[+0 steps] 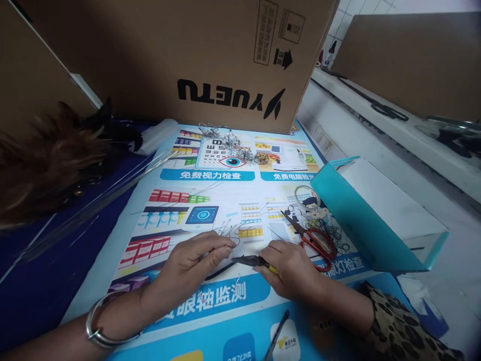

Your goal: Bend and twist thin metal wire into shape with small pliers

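My left hand (201, 255) is closed in a pinch on a thin wire (237, 242) that curves up from the fingertips. In my right hand (287, 268) is a pair of pliers (250, 260) with dark jaws and yellow handles. The jaw tips reach to just beside my left fingertips; whether they grip the wire I cannot tell. Several loose wires (229, 228) lie just beyond my left hand. Red-handled scissors (317, 245) rest right of my right hand, next to a pile of small wire loops (340, 238).
A large cardboard box (225, 50) stands at the back. A teal open box (376, 215) is on the right. Tangled wire pieces (240, 145) lie farther back on the printed sheet (225, 200). Brown feathers (48, 160) are at left, and a dark thin tool (278, 336) is in front.
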`<control>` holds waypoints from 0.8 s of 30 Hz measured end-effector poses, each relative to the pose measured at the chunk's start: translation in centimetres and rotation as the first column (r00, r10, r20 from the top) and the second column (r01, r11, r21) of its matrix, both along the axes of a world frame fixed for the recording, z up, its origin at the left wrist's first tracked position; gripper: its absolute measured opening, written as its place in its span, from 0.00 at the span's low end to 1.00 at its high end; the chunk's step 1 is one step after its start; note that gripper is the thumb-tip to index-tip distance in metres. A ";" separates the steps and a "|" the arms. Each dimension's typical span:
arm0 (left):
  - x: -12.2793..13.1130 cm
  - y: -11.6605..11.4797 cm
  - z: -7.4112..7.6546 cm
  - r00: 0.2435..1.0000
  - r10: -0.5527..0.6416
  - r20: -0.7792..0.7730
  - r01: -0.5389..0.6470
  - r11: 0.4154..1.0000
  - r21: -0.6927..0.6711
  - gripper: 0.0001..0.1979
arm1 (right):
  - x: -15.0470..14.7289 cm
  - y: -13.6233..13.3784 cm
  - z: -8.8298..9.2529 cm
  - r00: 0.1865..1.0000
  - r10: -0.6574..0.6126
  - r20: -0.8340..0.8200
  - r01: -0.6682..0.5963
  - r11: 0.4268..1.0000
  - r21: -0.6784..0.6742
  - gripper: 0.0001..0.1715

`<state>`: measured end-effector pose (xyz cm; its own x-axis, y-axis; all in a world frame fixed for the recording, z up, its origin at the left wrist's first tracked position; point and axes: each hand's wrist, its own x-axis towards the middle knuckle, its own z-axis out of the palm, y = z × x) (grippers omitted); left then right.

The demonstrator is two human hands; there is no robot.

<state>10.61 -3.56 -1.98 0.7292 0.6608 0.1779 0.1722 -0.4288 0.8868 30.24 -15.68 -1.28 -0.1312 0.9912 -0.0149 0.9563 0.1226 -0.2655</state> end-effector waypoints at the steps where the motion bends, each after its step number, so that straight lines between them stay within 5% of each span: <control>1: 0.0 0.0 0.0 1.000 0.001 0.004 -0.001 1.000 0.005 0.08 | -0.1 0.0 0.0 1.000 -0.003 -0.001 0.003 1.000 0.001 0.13; 24: -0.1 0.1 0.0 1.000 -0.012 -0.003 0.012 1.000 0.003 0.08 | -0.3 0.0 0.8 0.988 -0.050 -0.145 0.045 0.998 -0.042 0.13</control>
<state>10.47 -3.47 -1.97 0.7374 0.6517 0.1774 0.1702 -0.4334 0.8850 29.97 -15.66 -0.52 -0.0877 0.9955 -0.0369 0.9114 0.0652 -0.4063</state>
